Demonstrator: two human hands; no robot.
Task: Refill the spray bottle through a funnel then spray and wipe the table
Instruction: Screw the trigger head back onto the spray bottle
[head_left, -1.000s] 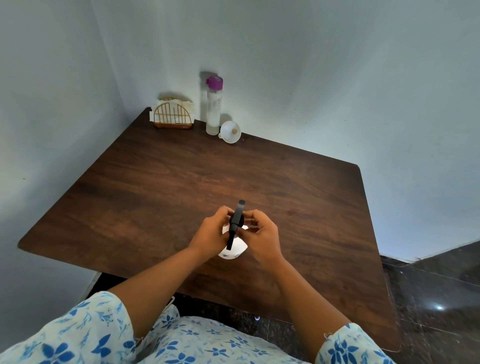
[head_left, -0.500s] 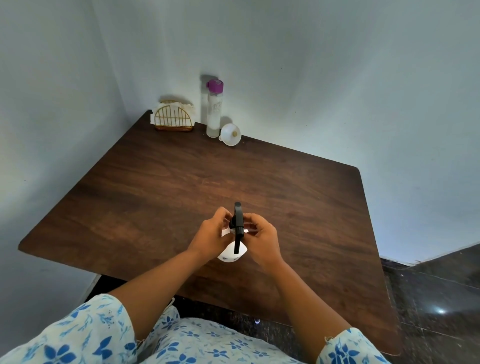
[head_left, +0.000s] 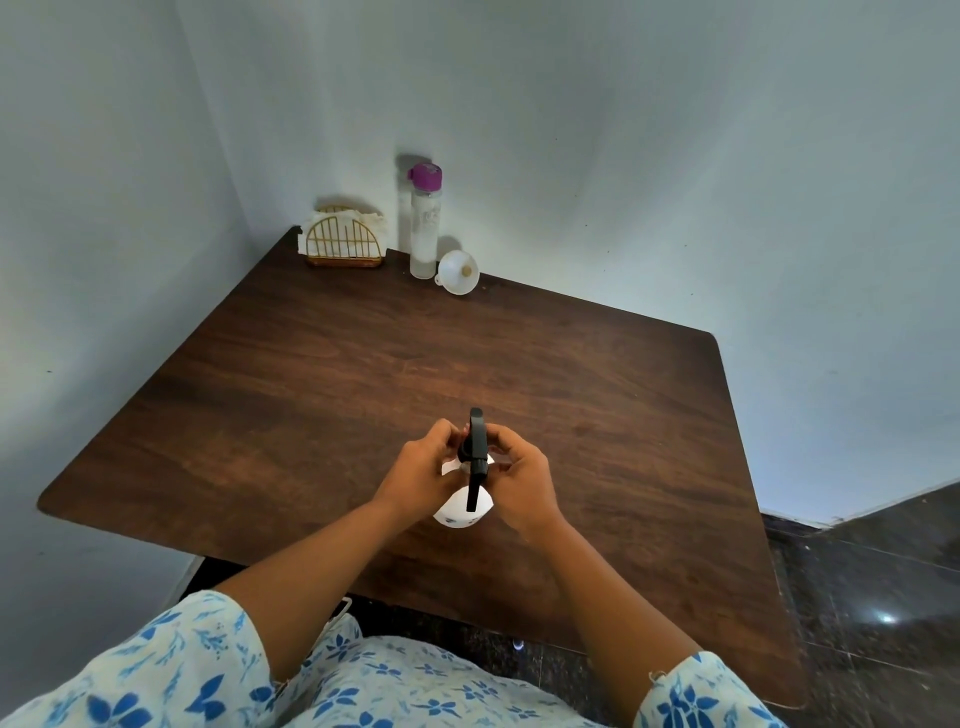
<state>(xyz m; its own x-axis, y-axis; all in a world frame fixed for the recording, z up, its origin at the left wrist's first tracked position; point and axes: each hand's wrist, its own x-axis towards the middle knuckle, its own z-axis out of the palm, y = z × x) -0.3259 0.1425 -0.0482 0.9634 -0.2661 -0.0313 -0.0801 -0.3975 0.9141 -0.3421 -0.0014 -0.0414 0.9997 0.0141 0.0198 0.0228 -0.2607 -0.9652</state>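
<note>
A white spray bottle stands on the dark wooden table near its front edge. Its black trigger head points away from me. My left hand grips the bottle's neck from the left. My right hand holds the collar under the black head from the right. At the far corner a tall clear bottle with a purple cap stands upright, with a white funnel lying on its side next to it.
A gold wire holder with white napkins sits at the table's far left corner against the wall. Walls close in on the left and behind. Dark tiled floor lies to the right of the table.
The black trigger head has turned from tilted right to pointing straight away from me. Both hands have stayed on the bottle's top.
</note>
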